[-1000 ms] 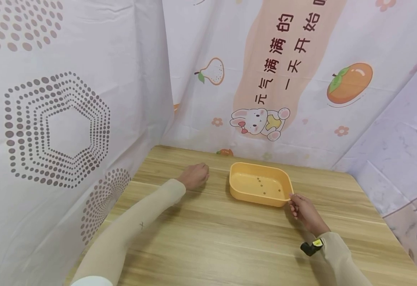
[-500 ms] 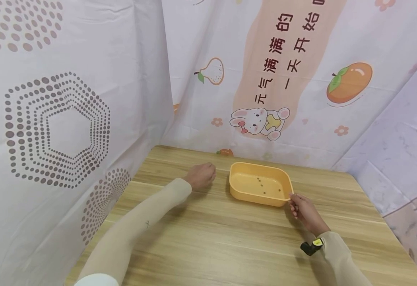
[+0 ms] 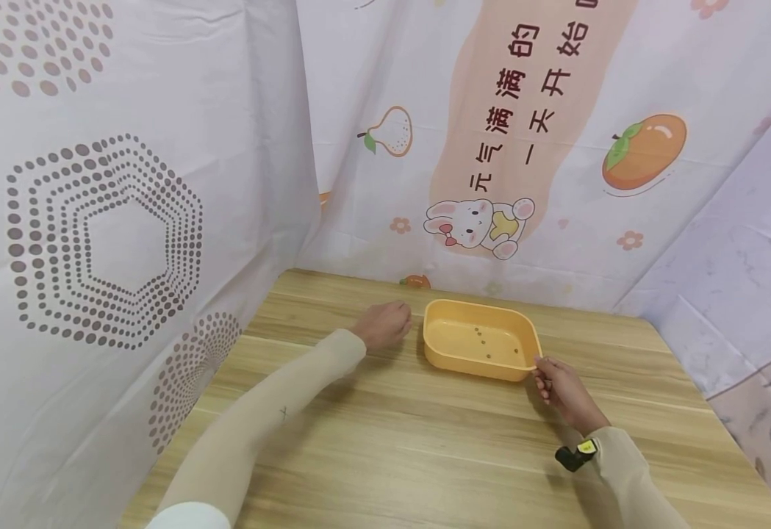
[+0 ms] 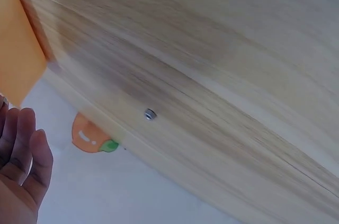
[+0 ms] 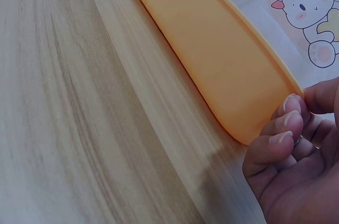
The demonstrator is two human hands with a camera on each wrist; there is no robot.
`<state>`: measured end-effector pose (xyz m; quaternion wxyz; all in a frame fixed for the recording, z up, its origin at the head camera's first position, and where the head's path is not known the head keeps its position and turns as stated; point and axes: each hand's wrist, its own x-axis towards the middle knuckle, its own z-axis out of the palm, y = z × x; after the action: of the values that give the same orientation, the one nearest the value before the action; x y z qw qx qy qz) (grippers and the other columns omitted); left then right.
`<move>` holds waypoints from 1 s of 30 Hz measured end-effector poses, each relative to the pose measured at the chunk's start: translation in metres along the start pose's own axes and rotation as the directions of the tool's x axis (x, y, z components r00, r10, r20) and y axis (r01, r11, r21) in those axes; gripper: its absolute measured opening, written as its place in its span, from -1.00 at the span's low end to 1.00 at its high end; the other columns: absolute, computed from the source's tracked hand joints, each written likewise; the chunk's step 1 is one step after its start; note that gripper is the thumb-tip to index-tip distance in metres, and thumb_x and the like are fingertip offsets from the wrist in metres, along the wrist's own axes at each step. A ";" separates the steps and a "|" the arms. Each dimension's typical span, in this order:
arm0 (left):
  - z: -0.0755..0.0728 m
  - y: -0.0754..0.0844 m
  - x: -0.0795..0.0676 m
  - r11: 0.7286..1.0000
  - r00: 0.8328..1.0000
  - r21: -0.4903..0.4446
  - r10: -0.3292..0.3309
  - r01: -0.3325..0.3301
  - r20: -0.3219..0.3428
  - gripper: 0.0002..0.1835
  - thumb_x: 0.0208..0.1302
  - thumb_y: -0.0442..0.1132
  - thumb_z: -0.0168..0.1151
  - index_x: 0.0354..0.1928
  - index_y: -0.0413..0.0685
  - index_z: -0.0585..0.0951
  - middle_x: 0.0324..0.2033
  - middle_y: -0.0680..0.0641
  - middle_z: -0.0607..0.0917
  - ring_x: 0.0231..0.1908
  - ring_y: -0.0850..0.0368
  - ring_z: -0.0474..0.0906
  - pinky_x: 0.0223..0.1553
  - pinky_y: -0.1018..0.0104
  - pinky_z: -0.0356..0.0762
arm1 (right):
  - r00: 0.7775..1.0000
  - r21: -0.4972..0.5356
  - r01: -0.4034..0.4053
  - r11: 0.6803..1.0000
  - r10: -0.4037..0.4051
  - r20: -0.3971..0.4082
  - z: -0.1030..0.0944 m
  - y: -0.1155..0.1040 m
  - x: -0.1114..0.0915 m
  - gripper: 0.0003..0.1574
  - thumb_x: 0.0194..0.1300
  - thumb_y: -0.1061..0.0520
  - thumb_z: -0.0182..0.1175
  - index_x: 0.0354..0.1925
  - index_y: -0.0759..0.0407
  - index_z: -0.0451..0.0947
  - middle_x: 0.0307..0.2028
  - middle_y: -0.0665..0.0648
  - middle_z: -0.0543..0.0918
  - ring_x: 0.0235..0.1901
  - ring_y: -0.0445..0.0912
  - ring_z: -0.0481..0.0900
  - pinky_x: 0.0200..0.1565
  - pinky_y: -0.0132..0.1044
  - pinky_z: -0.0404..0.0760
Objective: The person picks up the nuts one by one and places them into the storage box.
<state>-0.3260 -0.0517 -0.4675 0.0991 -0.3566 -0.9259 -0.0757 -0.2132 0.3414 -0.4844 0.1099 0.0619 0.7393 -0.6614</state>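
A shallow yellow plastic tray [image 3: 447,363] stands on the table, with several tiny dark metal pieces [image 3: 483,342] on its floor. My right hand [image 3: 565,393] pinches the tray's near right corner between thumb and fingers; the right wrist view shows the fingertips [image 5: 283,128] at the rim. Just left of the tray is my left hand [image 3: 385,325], fingers bent inward. In the left wrist view, its thumb side runs out of frame, so I cannot tell whether it holds anything. A small silver nut [image 4: 150,114] lies on the wood near the table's far edge.
The wood-grain table [image 3: 385,448] ends at a printed cloth [image 3: 372,242] hanging behind it. Another cloth [image 3: 134,411] hangs along the left side. A black wrist device [image 3: 575,457] sits at the right cuff.
My left hand has moved rightward across the table, closer to the tray's left end. The right hand and the tray have stayed in place.
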 end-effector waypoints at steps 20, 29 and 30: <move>-0.003 0.019 0.011 0.998 1.000 -0.055 0.025 -0.025 -0.008 -0.79 0.58 -0.19 -0.02 -0.19 -0.04 0.59 -0.34 0.10 0.54 -0.36 0.28 0.46 -0.35 0.49 0.50 | 0.999 -0.033 0.032 0.999 -0.033 -0.011 -0.002 0.009 0.004 -0.51 0.64 -0.16 -0.05 -0.22 0.21 0.46 -0.50 -0.03 0.43 -0.58 -0.22 0.34 -0.53 -0.37 0.43; -0.001 0.023 0.014 0.998 0.999 -0.017 0.053 -0.053 -0.008 -0.78 0.55 -0.21 -0.03 -0.20 -0.03 0.61 -0.32 0.08 0.58 -0.35 0.28 0.50 -0.33 0.46 0.53 | 1.000 -0.027 0.027 0.999 -0.028 -0.013 -0.003 0.009 0.006 -0.53 0.65 -0.14 -0.06 -0.22 0.21 0.44 -0.49 -0.01 0.42 -0.56 -0.20 0.34 -0.53 -0.36 0.42; -0.001 0.023 0.014 0.998 0.998 -0.016 0.056 -0.057 -0.011 -0.79 0.55 -0.22 -0.02 -0.20 -0.03 0.61 -0.32 0.08 0.58 -0.35 0.27 0.51 -0.33 0.45 0.54 | 0.999 -0.031 0.030 0.999 -0.030 -0.010 -0.003 0.009 0.006 -0.53 0.66 -0.14 -0.06 -0.22 0.22 0.44 -0.49 -0.01 0.41 -0.56 -0.20 0.34 -0.52 -0.36 0.42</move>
<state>-0.3200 -0.0260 -0.4615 0.1032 -0.3830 -0.9143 -0.0823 -0.2170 0.3451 -0.4945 0.0969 0.0527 0.7508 -0.6512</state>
